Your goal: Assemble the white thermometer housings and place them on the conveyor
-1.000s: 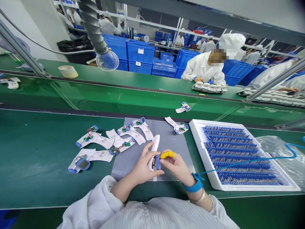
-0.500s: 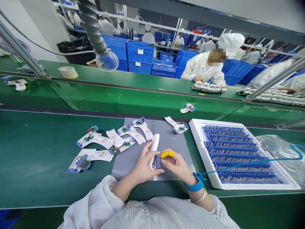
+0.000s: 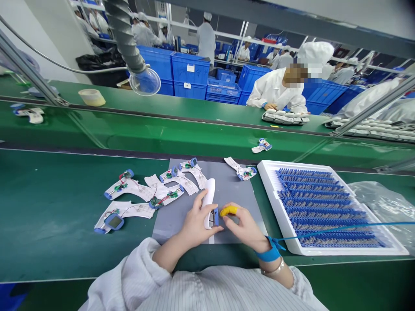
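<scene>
Two hands on one white plastic casing | left hand (image 3: 196, 225): fingers (image 3: 201, 208) clenched around white plastic casing (image 3: 209, 201), held over grey mat (image 3: 168, 229) on green worktop (image 3: 48, 194) | right hand (image 3: 244, 225): fingers released, yellow finger cot (image 3: 228, 211) just beside blue part (image 3: 215, 217) | circuit assemblies (image 3: 129, 188) left | white tray (image 3: 268, 185) of blue parts right

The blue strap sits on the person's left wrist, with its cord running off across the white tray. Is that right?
Not quite: the blue strap is on the wrist of the right hand, not the left, as the head view shows. Its cord does run across the white tray.
</scene>
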`<action>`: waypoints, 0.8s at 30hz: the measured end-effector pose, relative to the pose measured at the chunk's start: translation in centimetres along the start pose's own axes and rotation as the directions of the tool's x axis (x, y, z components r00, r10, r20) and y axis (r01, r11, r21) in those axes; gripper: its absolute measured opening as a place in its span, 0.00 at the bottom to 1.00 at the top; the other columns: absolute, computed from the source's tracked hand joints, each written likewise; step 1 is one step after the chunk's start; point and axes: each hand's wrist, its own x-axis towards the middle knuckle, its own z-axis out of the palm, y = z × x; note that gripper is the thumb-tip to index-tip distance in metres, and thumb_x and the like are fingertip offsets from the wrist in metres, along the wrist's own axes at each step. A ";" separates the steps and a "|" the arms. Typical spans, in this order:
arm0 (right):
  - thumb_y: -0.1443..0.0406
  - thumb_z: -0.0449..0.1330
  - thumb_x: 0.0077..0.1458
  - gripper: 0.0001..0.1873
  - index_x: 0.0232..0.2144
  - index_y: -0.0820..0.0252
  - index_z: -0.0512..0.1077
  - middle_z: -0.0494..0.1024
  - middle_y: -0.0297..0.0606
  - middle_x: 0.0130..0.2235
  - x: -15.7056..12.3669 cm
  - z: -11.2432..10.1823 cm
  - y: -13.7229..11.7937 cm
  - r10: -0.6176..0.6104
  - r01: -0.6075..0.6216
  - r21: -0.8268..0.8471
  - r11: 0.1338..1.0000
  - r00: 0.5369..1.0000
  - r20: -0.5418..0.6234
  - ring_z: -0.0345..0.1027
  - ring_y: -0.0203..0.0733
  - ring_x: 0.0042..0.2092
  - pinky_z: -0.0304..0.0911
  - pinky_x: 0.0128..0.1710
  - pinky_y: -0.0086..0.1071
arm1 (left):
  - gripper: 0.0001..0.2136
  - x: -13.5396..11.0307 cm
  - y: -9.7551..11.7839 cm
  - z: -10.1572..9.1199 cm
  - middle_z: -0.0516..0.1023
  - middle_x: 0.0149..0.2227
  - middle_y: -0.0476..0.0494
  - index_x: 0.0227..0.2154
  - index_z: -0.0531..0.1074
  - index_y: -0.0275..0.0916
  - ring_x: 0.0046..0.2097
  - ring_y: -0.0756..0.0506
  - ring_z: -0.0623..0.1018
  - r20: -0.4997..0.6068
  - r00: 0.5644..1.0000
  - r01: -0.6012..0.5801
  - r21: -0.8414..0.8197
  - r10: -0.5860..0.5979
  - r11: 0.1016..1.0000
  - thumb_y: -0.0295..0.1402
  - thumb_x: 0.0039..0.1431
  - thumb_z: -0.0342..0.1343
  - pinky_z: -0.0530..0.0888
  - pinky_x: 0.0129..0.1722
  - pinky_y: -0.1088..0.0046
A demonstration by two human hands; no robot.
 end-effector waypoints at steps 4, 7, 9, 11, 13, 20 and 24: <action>0.72 0.53 0.49 0.05 0.28 0.59 0.68 0.69 0.35 0.33 -0.1 -0.2 -1.0 -0.039 0.039 0.011 0.999 0.999 -0.003 0.64 0.36 0.35 0.60 0.36 0.30 | 0.22 -0.1 -0.2 0.1 0.46 0.60 0.32 0.44 0.66 0.41 0.49 0.36 0.69 0.016 1.000 -0.008 0.058 0.007 0.998 0.40 0.45 0.60 0.71 0.42 0.57; 0.72 0.53 0.48 0.05 0.26 0.59 0.68 0.69 0.34 0.30 0.1 0.2 -1.0 -0.002 0.000 -0.089 0.996 1.000 -0.017 0.63 0.36 0.32 0.59 0.34 0.30 | 0.21 -0.1 -0.2 0.1 0.46 0.60 0.32 0.44 0.66 0.41 0.49 0.36 0.69 0.006 1.000 -0.011 0.084 0.011 0.996 0.40 0.46 0.59 0.72 0.41 0.57; 0.72 0.54 0.47 0.05 0.25 0.60 0.68 0.68 0.33 0.29 0.2 0.4 -0.7 0.036 -0.038 -0.148 0.988 0.999 -0.021 0.62 0.35 0.30 0.58 0.32 0.30 | 0.21 -0.1 -0.2 0.1 0.46 0.60 0.32 0.44 0.66 0.41 0.50 0.36 0.68 0.004 1.000 -0.024 0.075 0.024 0.997 0.39 0.45 0.60 0.71 0.42 0.58; 0.72 0.54 0.46 0.05 0.24 0.60 0.68 0.68 0.33 0.28 0.3 0.4 -0.5 0.062 -0.064 -0.170 0.983 0.998 -0.014 0.62 0.35 0.29 0.57 0.31 0.29 | 0.22 -0.1 -0.2 0.1 0.46 0.60 0.33 0.44 0.65 0.41 0.51 0.36 0.68 0.006 0.999 -0.040 0.060 0.040 0.997 0.39 0.45 0.60 0.71 0.44 0.58; 0.72 0.53 0.46 0.05 0.24 0.60 0.68 0.68 0.33 0.28 0.2 0.1 -0.5 0.057 -0.055 -0.145 0.988 0.998 0.009 0.62 0.35 0.30 0.57 0.31 0.29 | 0.22 -0.2 -0.3 0.1 0.46 0.60 0.33 0.44 0.65 0.41 0.52 0.36 0.67 0.009 0.999 -0.042 0.061 0.042 0.997 0.40 0.44 0.60 0.71 0.45 0.58; 0.70 0.53 0.48 0.04 0.24 0.60 0.68 0.68 0.33 0.29 0.1 0.0 -1.0 0.059 -0.048 -0.209 0.977 0.997 0.045 0.62 0.35 0.30 0.56 0.32 0.29 | 0.21 -0.2 -0.3 0.0 0.46 0.60 0.33 0.45 0.65 0.42 0.52 0.35 0.67 0.029 0.999 -0.040 0.115 0.037 0.993 0.36 0.46 0.59 0.71 0.44 0.57; 0.71 0.53 0.47 0.04 0.24 0.60 0.67 0.68 0.33 0.28 0.1 -0.1 -0.7 0.072 -0.061 -0.225 0.972 0.997 0.039 0.62 0.35 0.29 0.56 0.31 0.29 | 0.21 -0.2 -0.2 0.0 0.47 0.60 0.33 0.44 0.66 0.41 0.52 0.35 0.67 0.013 1.000 -0.028 0.115 0.026 0.993 0.38 0.45 0.59 0.72 0.43 0.58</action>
